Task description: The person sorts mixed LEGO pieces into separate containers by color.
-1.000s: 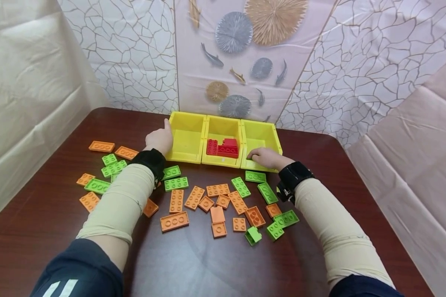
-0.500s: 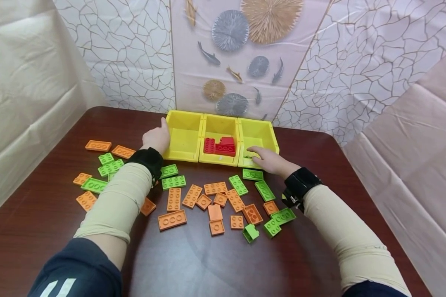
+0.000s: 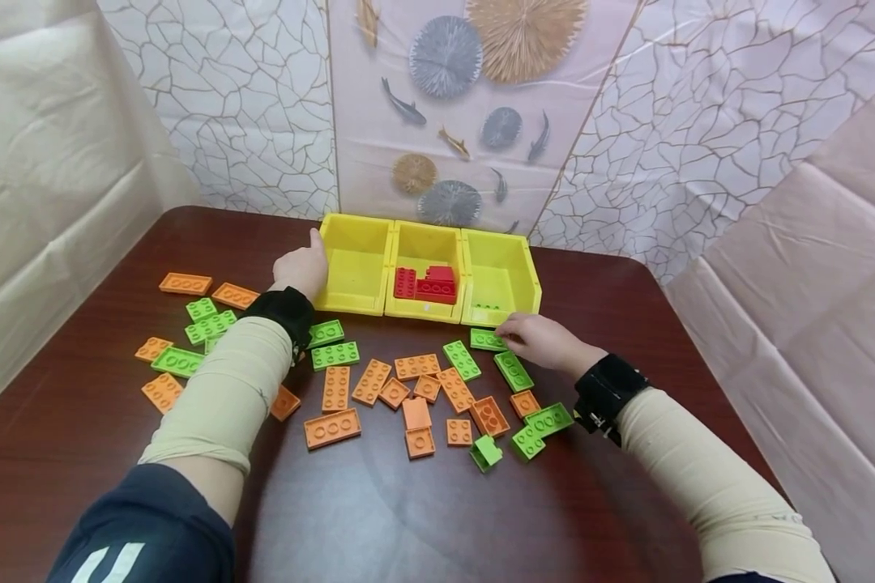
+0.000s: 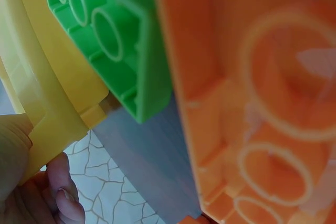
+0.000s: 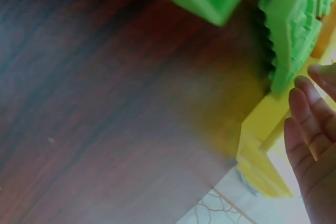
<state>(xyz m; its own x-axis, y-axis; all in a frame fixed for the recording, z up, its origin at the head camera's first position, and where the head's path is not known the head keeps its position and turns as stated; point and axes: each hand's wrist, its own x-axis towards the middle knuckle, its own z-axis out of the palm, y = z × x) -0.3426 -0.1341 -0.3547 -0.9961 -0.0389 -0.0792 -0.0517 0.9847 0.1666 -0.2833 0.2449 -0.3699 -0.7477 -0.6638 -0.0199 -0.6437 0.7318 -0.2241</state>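
Observation:
In the head view my left hand (image 3: 302, 270) grips the left end of a yellow three-part bin (image 3: 356, 308); the left wrist view shows thumb and fingers about its yellow wall (image 4: 50, 148). Just in front of the right compartment, my right hand (image 3: 543, 344) hovers at the right end of a green brick (image 3: 485, 339). Its fingers (image 5: 300, 103) are slightly bent and hold nothing in the right wrist view; whether they touch that brick I cannot tell. Several red bricks (image 3: 437, 285) lie in the middle compartment. Low in the right one, green studs (image 3: 487, 306) show.
Several orange bricks (image 3: 337, 389) and green bricks (image 3: 335, 355) lie scattered on the dark brown table (image 3: 379, 518) in front of the bin. More lie left of my left forearm, including an orange brick (image 3: 185, 283). A patterned cloth (image 3: 262, 105) hangs behind the table.
My right hand has come out of the right compartment, toward me, to the green brick in front. A green brick now shows inside that compartment. My left hand keeps its grip on the bin.

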